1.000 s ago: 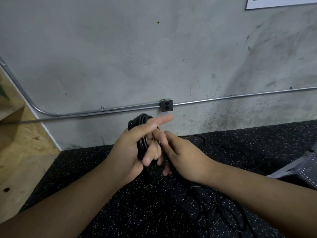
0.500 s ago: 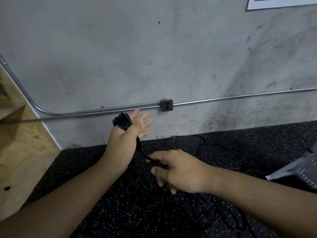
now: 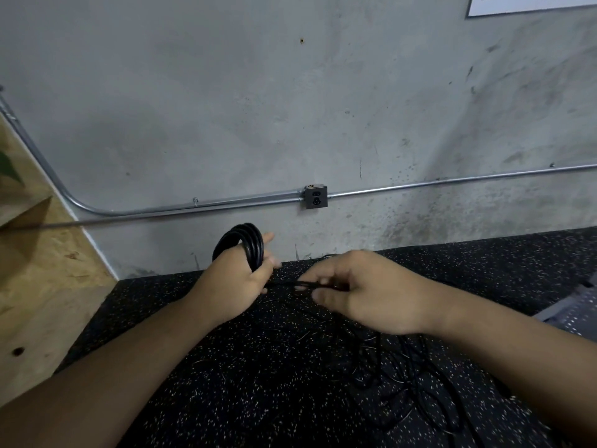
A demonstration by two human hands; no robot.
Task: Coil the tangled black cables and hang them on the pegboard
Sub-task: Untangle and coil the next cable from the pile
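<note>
A coil of black cable [image 3: 248, 244] is wound round my left hand [image 3: 235, 279], whose fingers point straight toward the wall. A taut strand [image 3: 284, 282] runs from the coil to my right hand [image 3: 365, 292], which pinches it between thumb and fingers just to the right. More tangled black cable [image 3: 403, 367] lies loose on the speckled black floor mat [image 3: 258, 383] under and behind my right forearm. No pegboard is in view.
A concrete wall stands ahead with a metal conduit [image 3: 193, 208] and a grey outlet box [image 3: 316, 197]. A plywood panel [image 3: 38, 286] slopes on the left. A grey perforated object [image 3: 578, 312] sits at the right edge.
My right hand has slid right along the strand and pulled it taut. My left hand has turned, bringing the coil over its back and its fingers toward the wall.
</note>
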